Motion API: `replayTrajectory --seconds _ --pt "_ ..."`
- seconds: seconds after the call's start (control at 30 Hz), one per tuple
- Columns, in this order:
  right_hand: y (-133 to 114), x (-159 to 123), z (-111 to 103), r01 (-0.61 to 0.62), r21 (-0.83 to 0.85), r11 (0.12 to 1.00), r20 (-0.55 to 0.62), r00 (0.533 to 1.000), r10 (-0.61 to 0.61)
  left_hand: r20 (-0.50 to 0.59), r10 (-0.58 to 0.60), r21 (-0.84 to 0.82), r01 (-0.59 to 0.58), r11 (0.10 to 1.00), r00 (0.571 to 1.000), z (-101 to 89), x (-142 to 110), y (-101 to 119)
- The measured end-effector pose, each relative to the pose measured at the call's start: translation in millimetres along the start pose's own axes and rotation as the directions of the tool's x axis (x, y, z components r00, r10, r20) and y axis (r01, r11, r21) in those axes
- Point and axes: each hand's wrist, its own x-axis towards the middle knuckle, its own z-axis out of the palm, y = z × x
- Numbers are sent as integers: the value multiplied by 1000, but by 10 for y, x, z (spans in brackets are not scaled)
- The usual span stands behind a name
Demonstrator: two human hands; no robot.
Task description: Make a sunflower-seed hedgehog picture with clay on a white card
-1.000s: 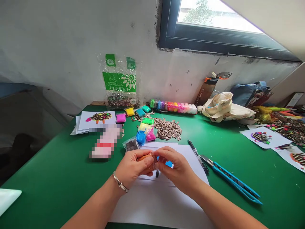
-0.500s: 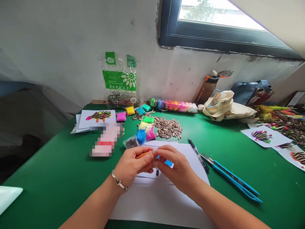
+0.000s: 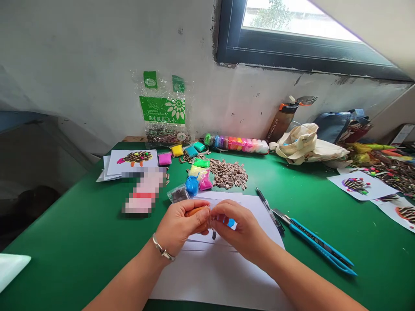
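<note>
Orange clay (image 3: 196, 211) pinched in left hand (image 3: 181, 225), right hand (image 3: 238, 229) meeting it

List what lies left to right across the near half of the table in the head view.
White object at the table edge → blurred patch → left hand → right hand → black pen → blue utility knife → seed picture.

Orange piece (image 3: 194, 211) mostly hidden inside left hand (image 3: 180, 226); pixel-blurred patch (image 3: 144, 190); white object (image 3: 11, 268) cut off at frame's edge.
</note>
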Motion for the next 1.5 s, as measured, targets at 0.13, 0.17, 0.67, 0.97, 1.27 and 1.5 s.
replayTrajectory --seconds 0.13,0.17,0.67,0.97,1.27,1.5 --pt "-3 1 -5 17 13 1000 9 1000 -17 -25 39 8 -39 999 999 -16 12 8" --pt "-10 5 -12 10 0 1000 24 1000 -10 -37 37 9 -36 999 999 -9 10 9" --pt "-60 -17 -25 -78 -9 997 110 991 79 -61 52 25 -51 998 997 62 -9 14" --pt "-18 26 -19 10 -32 999 89 996 -7 -76 99 52 -95 994 992 7 24 -8" --pt "-46 30 -25 -46 22 999 62 997 44 -95 72 21 -70 997 993 -20 45 4" --pt "19 22 14 -161 -9 987 24 987 161 -43 41 36 -40 999 998 7 35 -4"
